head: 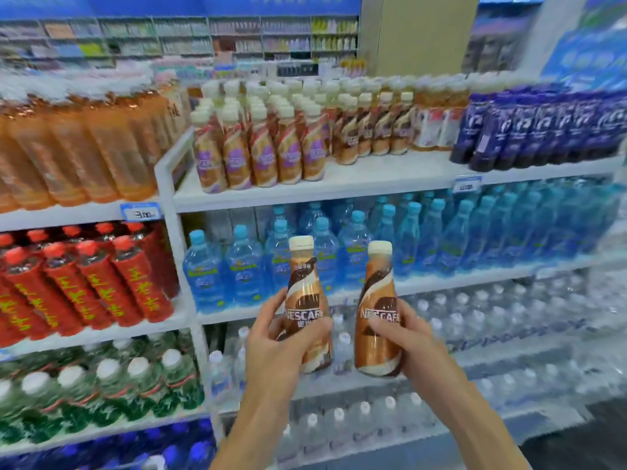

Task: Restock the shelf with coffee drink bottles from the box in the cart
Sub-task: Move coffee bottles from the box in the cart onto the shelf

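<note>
While left hand (271,347) grips left bottle (303,283) and right hand (407,344) right bottle (376,286), fingers (320,325) part-cover labels (375,313).

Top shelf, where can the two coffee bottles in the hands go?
Bare white shelf lies in front of the brown coffee row, between the purple-label bottles and the dark blue bottles. The purple-label rows reach almost to the edge, and the water bottles below are packed tight.
</note>
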Demonstrator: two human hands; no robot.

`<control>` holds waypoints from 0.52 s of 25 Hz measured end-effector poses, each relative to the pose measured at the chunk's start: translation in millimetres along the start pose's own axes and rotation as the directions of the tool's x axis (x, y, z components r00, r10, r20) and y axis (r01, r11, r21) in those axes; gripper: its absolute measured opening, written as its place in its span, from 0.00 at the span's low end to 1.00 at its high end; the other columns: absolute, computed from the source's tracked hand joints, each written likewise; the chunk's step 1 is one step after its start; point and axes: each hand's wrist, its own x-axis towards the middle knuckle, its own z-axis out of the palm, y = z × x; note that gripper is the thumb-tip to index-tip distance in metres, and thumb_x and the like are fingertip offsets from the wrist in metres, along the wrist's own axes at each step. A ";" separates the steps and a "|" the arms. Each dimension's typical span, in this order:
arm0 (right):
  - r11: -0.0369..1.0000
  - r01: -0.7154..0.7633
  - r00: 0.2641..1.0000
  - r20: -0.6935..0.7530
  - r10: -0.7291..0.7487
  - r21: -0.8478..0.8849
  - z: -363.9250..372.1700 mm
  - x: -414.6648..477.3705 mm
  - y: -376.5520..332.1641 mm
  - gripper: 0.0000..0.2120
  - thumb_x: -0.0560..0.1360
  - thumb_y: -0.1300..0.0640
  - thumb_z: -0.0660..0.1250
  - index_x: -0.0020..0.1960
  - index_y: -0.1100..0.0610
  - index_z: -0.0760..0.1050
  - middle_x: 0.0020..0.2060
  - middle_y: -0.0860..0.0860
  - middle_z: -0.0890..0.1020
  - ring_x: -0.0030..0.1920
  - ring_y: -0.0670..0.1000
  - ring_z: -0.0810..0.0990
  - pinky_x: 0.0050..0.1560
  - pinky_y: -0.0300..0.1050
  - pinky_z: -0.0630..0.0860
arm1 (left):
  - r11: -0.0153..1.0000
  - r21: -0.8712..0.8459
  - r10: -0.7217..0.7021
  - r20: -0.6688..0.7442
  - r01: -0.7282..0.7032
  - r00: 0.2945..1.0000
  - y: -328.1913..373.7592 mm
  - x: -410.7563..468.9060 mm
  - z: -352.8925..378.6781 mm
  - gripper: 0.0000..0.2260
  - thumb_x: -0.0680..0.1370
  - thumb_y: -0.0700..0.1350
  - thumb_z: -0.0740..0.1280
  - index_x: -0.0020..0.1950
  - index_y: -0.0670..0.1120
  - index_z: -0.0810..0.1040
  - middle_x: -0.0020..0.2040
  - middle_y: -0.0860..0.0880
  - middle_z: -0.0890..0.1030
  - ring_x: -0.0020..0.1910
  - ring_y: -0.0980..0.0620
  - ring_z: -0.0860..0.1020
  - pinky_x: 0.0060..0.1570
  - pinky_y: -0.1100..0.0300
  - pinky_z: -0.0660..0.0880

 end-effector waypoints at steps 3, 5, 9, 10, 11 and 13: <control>0.998 0.041 0.999 -0.010 -0.041 -0.057 -17.4 40.2 -15.8 0.19 0.65 0.54 0.76 0.55 0.52 0.82 0.48 0.51 0.87 0.49 0.49 0.85 0.53 0.48 0.76 | 1.000 0.003 0.016 0.048 -0.016 0.999 -2.0 40.5 36.3 0.30 0.65 0.38 0.80 0.63 0.55 0.78 0.48 0.47 0.87 0.44 0.46 0.86 0.40 0.54 0.81; 0.996 0.051 0.998 -0.024 -0.053 -0.073 -28.7 72.0 -30.4 0.19 0.65 0.54 0.77 0.56 0.51 0.83 0.51 0.53 0.87 0.52 0.52 0.86 0.56 0.51 0.77 | 1.000 0.001 0.020 0.077 -0.021 0.997 -1.0 73.7 58.6 0.30 0.64 0.39 0.81 0.63 0.56 0.78 0.49 0.47 0.87 0.45 0.46 0.86 0.42 0.53 0.81; 0.991 0.100 0.995 -0.016 -0.102 -0.091 -42.7 127.8 -66.7 0.20 0.66 0.54 0.78 0.57 0.53 0.83 0.54 0.57 0.86 0.56 0.59 0.85 0.61 0.57 0.78 | 0.998 0.011 0.061 0.127 -0.063 0.990 12.2 131.2 96.8 0.28 0.65 0.39 0.81 0.61 0.57 0.79 0.48 0.49 0.87 0.44 0.51 0.86 0.38 0.61 0.80; 0.990 0.113 0.993 -0.015 -0.115 -0.089 -46.3 140.3 -74.9 0.20 0.66 0.55 0.78 0.57 0.54 0.83 0.54 0.58 0.86 0.57 0.60 0.84 0.62 0.57 0.78 | 0.997 0.017 0.073 0.135 -0.076 0.988 14.9 144.2 104.9 0.28 0.65 0.39 0.81 0.61 0.57 0.79 0.48 0.49 0.87 0.43 0.52 0.86 0.36 0.64 0.79; 0.989 0.121 0.992 -0.009 -0.123 -0.087 -49.9 152.3 -82.2 0.19 0.66 0.55 0.77 0.57 0.54 0.83 0.54 0.58 0.86 0.57 0.60 0.84 0.61 0.57 0.79 | 0.996 0.027 0.080 0.141 -0.085 0.987 17.4 155.7 112.4 0.27 0.66 0.39 0.81 0.61 0.57 0.79 0.47 0.50 0.86 0.43 0.53 0.86 0.35 0.65 0.79; 0.987 0.134 0.991 0.013 -0.134 -0.085 -57.8 174.8 -96.1 0.17 0.67 0.56 0.77 0.56 0.54 0.84 0.54 0.58 0.86 0.56 0.59 0.85 0.59 0.55 0.79 | 0.995 0.041 0.089 0.146 -0.096 0.985 21.4 177.8 128.6 0.27 0.66 0.39 0.81 0.60 0.58 0.79 0.46 0.52 0.86 0.42 0.54 0.85 0.35 0.66 0.79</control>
